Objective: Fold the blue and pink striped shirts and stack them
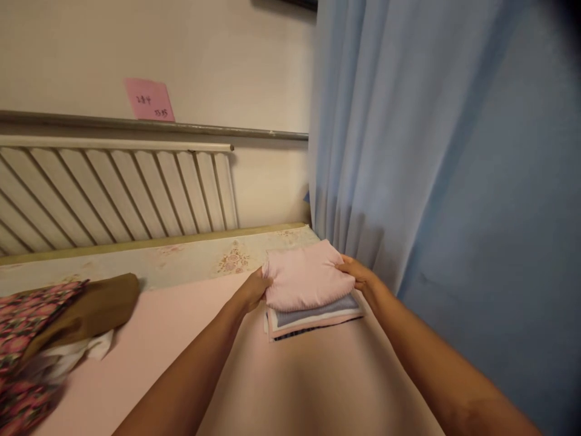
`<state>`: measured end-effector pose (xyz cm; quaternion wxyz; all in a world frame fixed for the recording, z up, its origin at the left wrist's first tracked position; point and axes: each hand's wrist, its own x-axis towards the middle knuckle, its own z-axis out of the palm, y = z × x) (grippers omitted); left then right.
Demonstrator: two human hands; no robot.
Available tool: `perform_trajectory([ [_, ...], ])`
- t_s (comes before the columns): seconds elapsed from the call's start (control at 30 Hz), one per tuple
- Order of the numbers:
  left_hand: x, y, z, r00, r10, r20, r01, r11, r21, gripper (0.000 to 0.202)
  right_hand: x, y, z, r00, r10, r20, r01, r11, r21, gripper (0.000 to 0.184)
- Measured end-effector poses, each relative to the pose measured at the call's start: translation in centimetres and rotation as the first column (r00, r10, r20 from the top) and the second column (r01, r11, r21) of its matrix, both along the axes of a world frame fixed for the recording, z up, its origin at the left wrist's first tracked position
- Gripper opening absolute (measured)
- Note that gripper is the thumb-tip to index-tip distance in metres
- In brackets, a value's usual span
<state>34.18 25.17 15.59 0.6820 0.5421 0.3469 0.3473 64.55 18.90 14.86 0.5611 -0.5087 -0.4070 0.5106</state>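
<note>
A folded pink cloth garment point(308, 275) is held level between my two hands, just over a small stack of folded clothes point(313, 318). My left hand point(255, 289) grips its left edge, thumb on top. At the right edge, my right hand point(357, 272) pinches the fabric the same way. Grey, white, pink and dark patterned layers show in the stack beneath. Whether the garment touches the stack I cannot tell. The stack lies on a pink sheet point(177, 327) near the right end of the surface.
To the left lies a heap with a floral cloth point(27, 333), a brown garment point(109, 303) and a white piece point(97, 348). A floral board or mattress edge point(195, 260) runs along the back, below a radiator point(122, 194). A blue curtain point(385, 133) hangs close on the right.
</note>
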Motion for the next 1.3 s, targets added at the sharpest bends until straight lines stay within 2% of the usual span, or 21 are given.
perform_trajectory([
  [0.27,2.2,1.1,-1.2,0.995,-0.021,0.098,0.026,0.999,-0.045,0.058,2.8,0.9,-1.8,0.998,-0.051,0.032,0.051,0.998,-0.022,0.042],
  [0.5,3.1,0.2,-5.7,0.996,0.085,-0.008,-0.085,0.982,-0.17,0.054,2.7,-0.1,-6.0,0.984,-0.127,0.127,0.138,0.987,-0.077,0.044],
  [0.57,3.1,0.1,-6.4,0.992,0.117,-0.043,-0.123,0.977,-0.176,0.051,2.6,-0.3,-6.9,0.97,-0.16,0.186,0.178,0.98,-0.086,0.045],
  [0.63,3.0,0.2,-6.7,0.987,0.146,-0.064,-0.155,0.974,-0.166,0.05,2.8,-0.3,-7.0,0.943,-0.203,0.264,0.233,0.969,-0.086,0.044],
  [0.7,2.8,0.4,-6.6,0.981,0.172,-0.085,-0.184,0.971,-0.153,0.048,3.2,-0.1,-6.4,0.896,-0.264,0.357,0.303,0.951,-0.059,0.044],
  [0.83,2.4,0.4,-6.5,0.968,0.209,-0.138,-0.229,0.962,-0.149,0.038,2.4,0.7,-3.5,0.769,-0.378,0.516,0.383,0.918,0.101,0.049],
  [0.9,2.2,0.1,-6.5,0.961,0.224,-0.164,-0.249,0.956,-0.155,0.035,0.3,1.1,-2.2,0.735,-0.382,0.561,0.335,0.923,0.19,0.049],
  [0.97,2.1,-0.2,-6.4,0.955,0.233,-0.183,-0.263,0.951,-0.161,0.037,-2.6,1.5,-1.7,0.685,-0.337,0.646,0.2,0.939,0.278,0.046],
  [1.03,1.9,-0.4,-6.2,0.95,0.24,-0.201,-0.275,0.947,-0.167,0.042,-5.7,1.7,-2.3,0.516,-0.275,0.811,-0.017,0.943,0.331,0.047],
  [1.1,1.5,-0.7,-6.2,0.941,0.254,-0.224,-0.295,0.939,-0.176,0.055,-8.2,1.9,-3.7,0.364,-0.209,0.908,-0.116,0.957,0.266,0.049],
  [1.2,0.2,-1.5,-6.7,0.925,0.283,-0.253,-0.334,0.923,-0.192,0.077,-10.0,2.0,-6.2,0.258,-0.116,0.959,-0.101,0.984,0.146,0.05],
  [1.3,-2.0,-3.3,-7.9,0.923,0.291,-0.252,-0.344,0.917,-0.201,0.081,-9.9,2.2,-8.0,0.207,-0.107,0.972,-0.104,0.986,0.131,0.049],
])
